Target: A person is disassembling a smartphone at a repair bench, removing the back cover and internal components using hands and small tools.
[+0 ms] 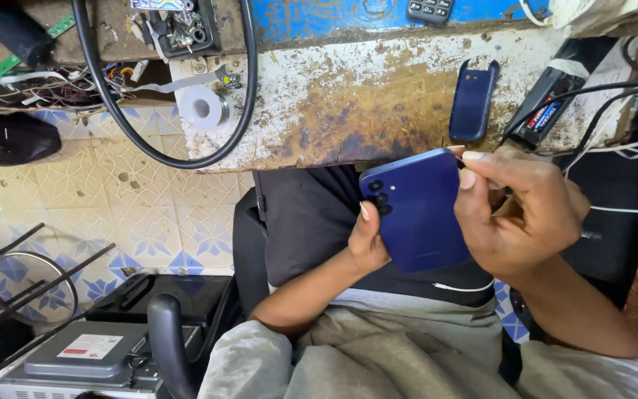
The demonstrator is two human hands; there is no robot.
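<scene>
Phone: one blue smartphone (416, 210), glossy, rounded corners, is held back-up just below the front edge of the bench (348, 111), at centre frame; three round lenses are seen along its 9 o'clock side.
Left hand: the left hand (367, 244) is closed on the phone from 7 o'clock, thumb laid on the back beside the lenses.
Right hand: the right hand (526, 214) is clamped on the phone's 3 o'clock edge, fingers curled over the top corner; whether something thin is also pinched cannot be told.
Edges: the bench's chipped, rust-stained front edge runs just above the phone; the phone's upper corner almost meets it.
Open room: free space is left at 9 o'clock, over the patterned tile floor (149, 207); 3 o'clock is crowded by cables.
Counted: one small dark-blue back cover (472, 100) lies flat on the bench at 12 to 1 o'clock; one white tape roll (202, 107) at 10 o'clock; one black cable loop (171, 148) around it.
Textures: bench paint flaked; covers smooth plastic; grey clothing soft.
</scene>
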